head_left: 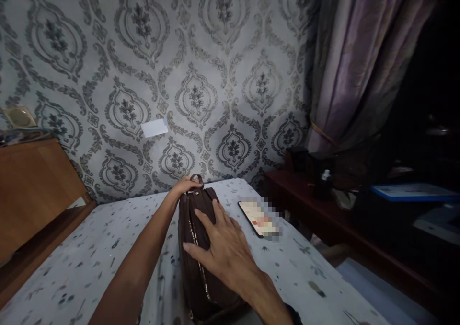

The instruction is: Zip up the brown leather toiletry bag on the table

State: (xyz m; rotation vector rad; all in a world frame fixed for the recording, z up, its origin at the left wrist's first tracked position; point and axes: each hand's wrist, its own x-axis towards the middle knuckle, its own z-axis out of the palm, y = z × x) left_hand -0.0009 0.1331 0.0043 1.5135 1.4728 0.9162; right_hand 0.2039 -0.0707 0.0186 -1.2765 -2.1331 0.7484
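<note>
A dark brown leather-look bag (187, 262) lies on the patterned bed sheet, with a gold-toned zipper along its top and a short loop handle at its far end. At that far end, beside the loop, my left hand (184, 186) grips the bag; some of its fingertips are hidden behind the edge. Fingers spread, my right hand (226, 243) rests flat across the bag's upper face, right of the zipper. Just right of the bag lies a phone (257, 218) with a lit screen, partly blurred out.
The bed sheet (136, 219) reaches back to a wallpapered wall (194, 95). On the left stands a wooden headboard or cabinet (39, 191). A dark red table (287, 186) on the right carries a small bottle (325, 176) and a blue-edged item (413, 191); a curtain (345, 61) hangs behind.
</note>
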